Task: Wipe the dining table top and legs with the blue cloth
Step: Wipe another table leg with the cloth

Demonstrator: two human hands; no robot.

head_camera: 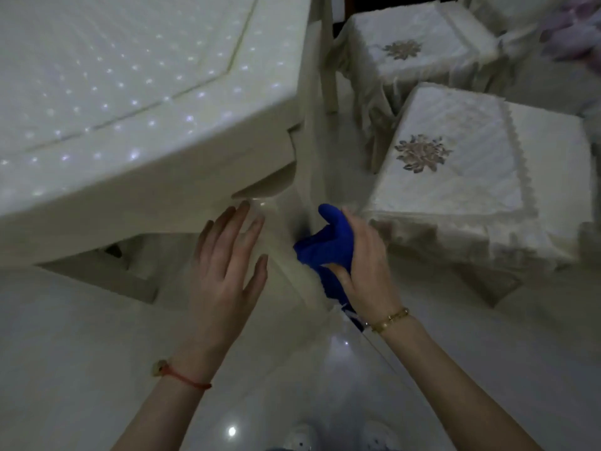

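Observation:
The cream dining table top [136, 102] fills the upper left, speckled with small light reflections. Its corner leg [302, 177] runs down from the table's corner toward the floor. My right hand [367, 265] grips the blue cloth [328, 242] and presses it against the right side of that leg. My left hand [227, 271] is flat with fingers apart, resting on the left face of the same leg just below the table edge.
Two chairs with cream embroidered seat covers stand to the right, the near chair [471, 177] and the far chair [413, 43], close to the leg. A second table leg [328, 60] shows behind. Glossy pale floor [65, 369] lies below; my feet [341, 439] show at the bottom.

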